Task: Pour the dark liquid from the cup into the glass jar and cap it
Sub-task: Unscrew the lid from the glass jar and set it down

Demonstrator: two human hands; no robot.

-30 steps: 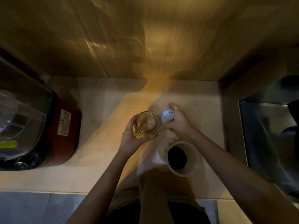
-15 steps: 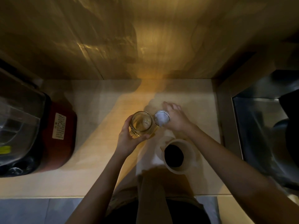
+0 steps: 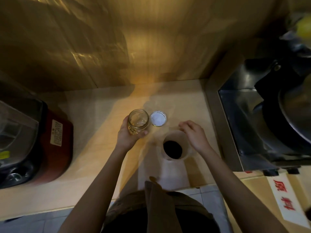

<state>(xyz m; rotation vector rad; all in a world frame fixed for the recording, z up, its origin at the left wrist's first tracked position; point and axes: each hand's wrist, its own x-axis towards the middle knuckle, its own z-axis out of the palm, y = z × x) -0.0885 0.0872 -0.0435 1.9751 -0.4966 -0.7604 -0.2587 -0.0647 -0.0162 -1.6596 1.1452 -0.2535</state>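
Observation:
An uncapped, empty clear glass jar (image 3: 138, 121) stands on the wooden counter, and my left hand (image 3: 129, 135) is wrapped around its near side. Its white lid (image 3: 158, 118) lies flat on the counter just right of the jar, touched by nothing. A pale cup (image 3: 175, 145) with dark liquid in it stands nearer to me, right of the jar. My right hand (image 3: 193, 134) hovers over the cup's far right rim with its fingers apart and nothing in them.
A red and black appliance (image 3: 55, 142) with a clear top fills the counter's left side. At the right stands a steel machine (image 3: 262, 121) with a dark pan. A cardboard box with a red-lettered label (image 3: 284, 197) sits at the near right. The counter's front edge (image 3: 50, 207) runs below.
My right hand has set the white lid down beside the jar, let go of it and drawn back toward the cup. The left hand has kept its hold on the jar.

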